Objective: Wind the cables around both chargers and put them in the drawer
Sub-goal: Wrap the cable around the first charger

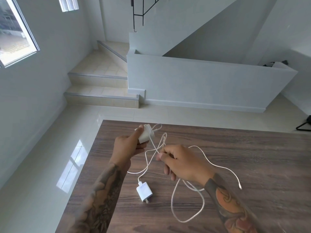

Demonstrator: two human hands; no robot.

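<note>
1. Chargers first: we hold one white charger (146, 135) in our left hand (130, 145), thumb pressed along its side, raised over the far left part of the wooden table (235, 148); a few turns of cable already circle its end.
2. Our right hand (182, 161) pinches the loose cable (152, 143) between thumb and forefinger, the other fingers curled narrow beneath.
3. A second charger (144, 192) lies flat on the table between our forearms, prongs toward us, its cable (188, 207) sprawling in wide loops to the right, the free plug end (240, 187) resting apart on bare wood.
4. Edges: the table's left edge runs diagonally just beside our left forearm, and its far edge sits just beyond the held charger; past both lies open glossy floor up to the stair steps (101, 96) and a low white wall (210, 84).
5. The table's right half is bare wood (plenty of room there).
6. Hard to make out: the two cables cross near our right hand, so we cannot tell which strand belongs to which; our right forearm hides part of the loops; the near table edge is cut off.
</note>
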